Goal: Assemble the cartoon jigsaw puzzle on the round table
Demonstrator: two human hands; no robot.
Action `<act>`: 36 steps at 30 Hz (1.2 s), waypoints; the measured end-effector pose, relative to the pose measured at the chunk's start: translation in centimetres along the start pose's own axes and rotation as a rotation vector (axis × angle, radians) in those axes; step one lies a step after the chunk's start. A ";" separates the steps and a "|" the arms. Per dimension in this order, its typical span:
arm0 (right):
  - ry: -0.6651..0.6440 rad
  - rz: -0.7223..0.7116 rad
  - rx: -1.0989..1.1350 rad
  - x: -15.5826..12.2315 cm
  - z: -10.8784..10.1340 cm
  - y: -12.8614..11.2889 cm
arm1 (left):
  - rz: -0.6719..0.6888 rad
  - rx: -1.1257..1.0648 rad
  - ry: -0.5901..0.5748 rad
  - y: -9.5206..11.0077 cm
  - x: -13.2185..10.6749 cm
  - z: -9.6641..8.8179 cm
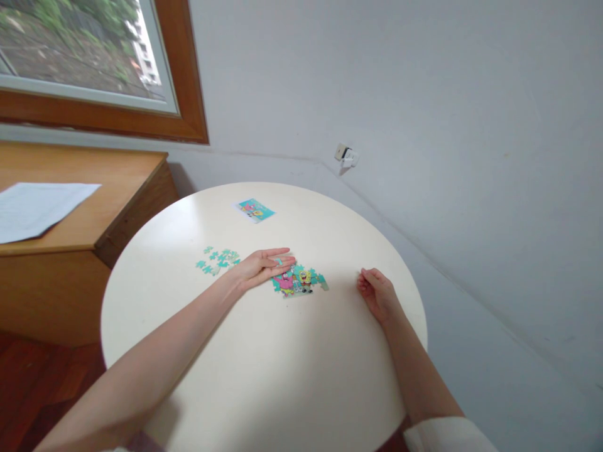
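Observation:
My left hand (262, 266) lies palm up on the round cream table (245, 376), fingers stretched out, with a small teal puzzle piece (278, 261) resting on the fingers. Its fingertips reach the top left edge of a partly assembled cartoon jigsaw (300, 281). To the left of that hand lie several loose teal puzzle pieces (217, 260). My right hand (377, 292) rests on the table to the right of the jigsaw, fingers curled loosely inward, apart from the puzzle; nothing shows in it.
A small picture card (255, 210) lies at the table's far side. A wooden cabinet (70, 251) with a white paper sheet (32, 207) stands to the left under a wood-framed window (94, 63). Grey walls meet behind the table, with a wall socket (345, 154).

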State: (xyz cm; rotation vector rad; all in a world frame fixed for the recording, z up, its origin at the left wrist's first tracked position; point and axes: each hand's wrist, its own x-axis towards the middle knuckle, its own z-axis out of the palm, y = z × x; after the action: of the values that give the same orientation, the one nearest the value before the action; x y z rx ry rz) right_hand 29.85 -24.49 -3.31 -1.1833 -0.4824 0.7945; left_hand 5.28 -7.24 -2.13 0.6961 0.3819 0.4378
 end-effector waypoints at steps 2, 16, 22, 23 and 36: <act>0.000 -0.002 -0.004 0.0 0.0 0.0 | 0.008 -0.002 -0.004 0.0 0.0 0.0; -0.008 -0.015 -0.011 0.0 0.0 0.0 | 0.018 0.069 0.062 0.3 -0.5 0.8; -0.007 -0.009 -0.002 0.0 0.1 0.0 | 0.008 0.072 0.128 0.4 -0.5 1.2; -0.004 -0.003 0.003 0.0 0.1 0.0 | 0.005 0.072 0.131 0.4 -0.4 1.2; 0.003 -0.012 -0.018 0.1 -0.2 0.1 | -0.020 0.142 0.108 0.5 -0.3 1.0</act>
State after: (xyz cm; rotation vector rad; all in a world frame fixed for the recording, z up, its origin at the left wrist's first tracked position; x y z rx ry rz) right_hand 30.01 -24.51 -3.47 -1.1974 -0.4952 0.7796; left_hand 5.37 -7.54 -1.03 0.8083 0.5253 0.4337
